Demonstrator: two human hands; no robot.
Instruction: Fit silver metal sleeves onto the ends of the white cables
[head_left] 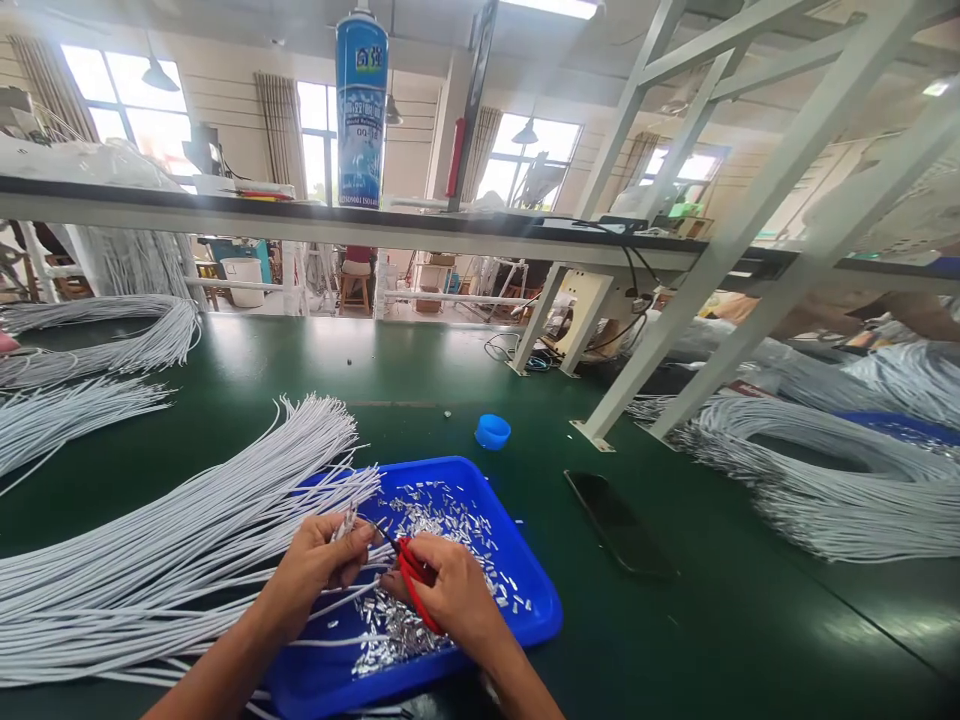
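My left hand is closed around the ends of a few white cables, above the left side of a blue tray. My right hand grips red-handled scissors, whose dark blades point at the cable ends by my left fingertips. Small shiny silver pieces lie scattered across the tray. A thick bundle of white cables spreads over the table from the left, its ends reaching over the tray's edge. Whether the blades touch a cable I cannot tell.
Beyond the tray sits a blue cap. A dark phone lies to its right. Coiled white cables rest at the left and right. Slanting metal legs rise from the green table; a spray can stands on the shelf.
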